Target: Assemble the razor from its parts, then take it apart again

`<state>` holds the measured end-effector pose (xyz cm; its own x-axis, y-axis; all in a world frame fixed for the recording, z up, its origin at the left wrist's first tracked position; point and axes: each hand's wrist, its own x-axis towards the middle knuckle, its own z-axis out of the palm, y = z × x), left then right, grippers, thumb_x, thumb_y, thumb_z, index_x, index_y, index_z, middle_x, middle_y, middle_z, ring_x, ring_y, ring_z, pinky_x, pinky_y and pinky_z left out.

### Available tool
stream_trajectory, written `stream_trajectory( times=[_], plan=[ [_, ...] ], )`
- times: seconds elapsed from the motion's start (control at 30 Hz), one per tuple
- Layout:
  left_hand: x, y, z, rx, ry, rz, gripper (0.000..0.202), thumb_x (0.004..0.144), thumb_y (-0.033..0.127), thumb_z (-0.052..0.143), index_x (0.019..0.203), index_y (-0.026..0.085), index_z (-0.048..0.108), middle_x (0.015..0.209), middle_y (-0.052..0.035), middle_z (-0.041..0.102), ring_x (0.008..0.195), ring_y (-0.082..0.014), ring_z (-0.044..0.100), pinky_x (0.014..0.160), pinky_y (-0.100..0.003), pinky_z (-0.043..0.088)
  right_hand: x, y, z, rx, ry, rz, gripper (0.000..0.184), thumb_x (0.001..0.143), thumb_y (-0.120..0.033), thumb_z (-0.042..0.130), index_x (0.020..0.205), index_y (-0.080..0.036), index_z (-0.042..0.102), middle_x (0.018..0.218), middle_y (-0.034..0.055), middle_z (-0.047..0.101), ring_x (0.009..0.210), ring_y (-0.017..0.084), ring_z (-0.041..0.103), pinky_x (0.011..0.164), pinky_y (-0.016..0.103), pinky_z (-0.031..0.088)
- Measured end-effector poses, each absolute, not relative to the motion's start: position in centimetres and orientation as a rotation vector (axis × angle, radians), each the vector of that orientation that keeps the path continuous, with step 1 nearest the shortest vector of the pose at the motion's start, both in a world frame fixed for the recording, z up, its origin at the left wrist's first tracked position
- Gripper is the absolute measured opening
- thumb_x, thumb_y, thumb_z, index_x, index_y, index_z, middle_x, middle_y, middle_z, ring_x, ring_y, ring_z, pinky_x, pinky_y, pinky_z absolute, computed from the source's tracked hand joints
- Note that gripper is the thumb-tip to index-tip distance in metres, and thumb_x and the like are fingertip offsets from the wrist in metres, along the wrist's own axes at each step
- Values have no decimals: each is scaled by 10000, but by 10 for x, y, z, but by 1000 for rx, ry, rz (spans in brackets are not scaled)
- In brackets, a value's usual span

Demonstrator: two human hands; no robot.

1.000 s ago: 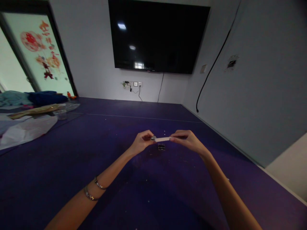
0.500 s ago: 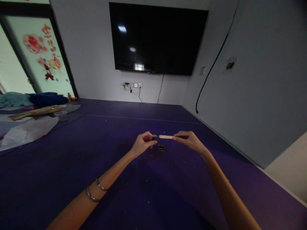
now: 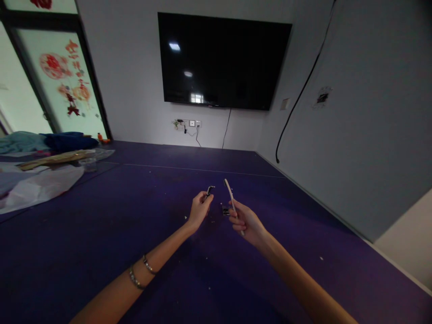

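Note:
My left hand (image 3: 200, 211) is closed on a small black-and-silver piece (image 3: 209, 191), whose thin bent top sticks up past the fingertips. Its exact kind is too small to make out. In my right hand (image 3: 248, 222) is a slim white toothbrush (image 3: 231, 191), gripped by its lower handle with the head tilted up and to the left. The two held things are apart. A small black, box-like object (image 3: 226, 210) lies on the purple surface just left of my right fingers, partly covered by them.
The purple surface (image 3: 151, 252) carries scattered white specks. At left lie a white plastic bag (image 3: 47, 184), a flat tan piece (image 3: 56, 158) and a blue cloth (image 3: 70, 140). A black cable (image 3: 300, 99) hangs along the right wall; a television (image 3: 222, 60) is mounted ahead.
The toothbrush has swung from level, with its tip near the left-hand piece, to upright and apart from it. My right hand has moved lower and nearer. The left-hand piece has turned.

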<state>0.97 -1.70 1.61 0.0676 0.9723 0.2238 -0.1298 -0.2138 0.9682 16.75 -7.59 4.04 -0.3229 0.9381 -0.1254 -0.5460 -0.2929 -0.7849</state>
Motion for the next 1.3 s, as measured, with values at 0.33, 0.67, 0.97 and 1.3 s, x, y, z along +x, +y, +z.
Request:
stream_trajectory(
  times=[0.33, 0.67, 0.97, 1.3],
  plan=[
    [16, -26, 12, 1335, 914, 1326, 367, 736, 502, 511, 735, 145, 596, 507, 57, 422, 405, -51, 346, 384, -173, 214, 150, -93, 21, -457, -451, 2067, 160, 879, -307, 471, 776, -185, 467, 453, -115, 195, 325, 15, 110, 300, 111, 56],
    [15, -21, 9, 1409, 868, 1392, 374, 756, 497, 520, 731, 134, 607, 514, 51, 425, 406, -50, 315, 391, -188, 212, 140, -116, 23, -444, -418, 2023, 168, 859, -315, 503, 759, -182, 480, 461, -114, 193, 329, 13, 107, 297, 113, 65],
    [13, -24, 12, 1460, 852, 1420, 374, 771, 485, 523, 757, 127, 631, 517, 45, 439, 409, -53, 324, 394, -193, 221, 136, -120, 19, -438, -436, 2039, 177, 837, -328, 537, 755, -177, 498, 456, -116, 196, 327, 8, 109, 297, 115, 69],
    [13, -26, 15, 1488, 856, 1414, 355, 783, 457, 520, 772, 124, 641, 527, 38, 447, 419, -59, 339, 397, -195, 227, 135, -119, 23, -412, -417, 2001, 180, 819, -326, 566, 746, -181, 489, 452, -121, 179, 330, 12, 99, 298, 119, 60]
  ],
)
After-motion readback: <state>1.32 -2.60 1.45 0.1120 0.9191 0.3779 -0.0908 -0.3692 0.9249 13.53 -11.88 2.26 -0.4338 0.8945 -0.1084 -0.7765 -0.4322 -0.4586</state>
